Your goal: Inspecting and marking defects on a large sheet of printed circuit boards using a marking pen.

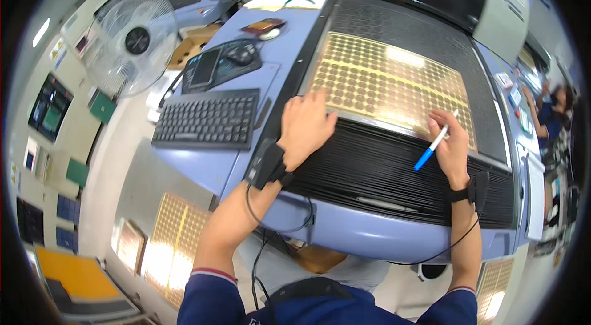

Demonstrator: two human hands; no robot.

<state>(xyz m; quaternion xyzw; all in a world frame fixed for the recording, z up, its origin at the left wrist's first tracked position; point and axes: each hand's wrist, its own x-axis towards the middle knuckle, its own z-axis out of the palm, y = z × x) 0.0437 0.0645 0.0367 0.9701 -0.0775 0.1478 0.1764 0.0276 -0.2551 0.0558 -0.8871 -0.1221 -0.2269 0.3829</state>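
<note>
A flat panel (pixel 369 79) with rows of round copper-gold pads lies on the dark bed of a blue-grey machine. My left hand (pixel 307 125) rests at the panel's near left corner, palm down, fingers stretched out over its edge and thumb apart. Between the fingers of my right hand (pixel 452 146) is a white marker pen (pixel 433 148) with a blue end pointing down and toward the left. That hand is over the panel's near right part. Black ribbed bellows (pixel 369 162) span the machine between the panel and me.
Left of the bed are a black keyboard (pixel 208 119), a mouse (pixel 241 52) and a phone-like device (pixel 205 68). A large fan (pixel 136 41) stands farther left. More padded panels (pixel 175 239) lean low beside me. Cables hang from my wristbands. Another person (pixel 554 116) is at the far right.
</note>
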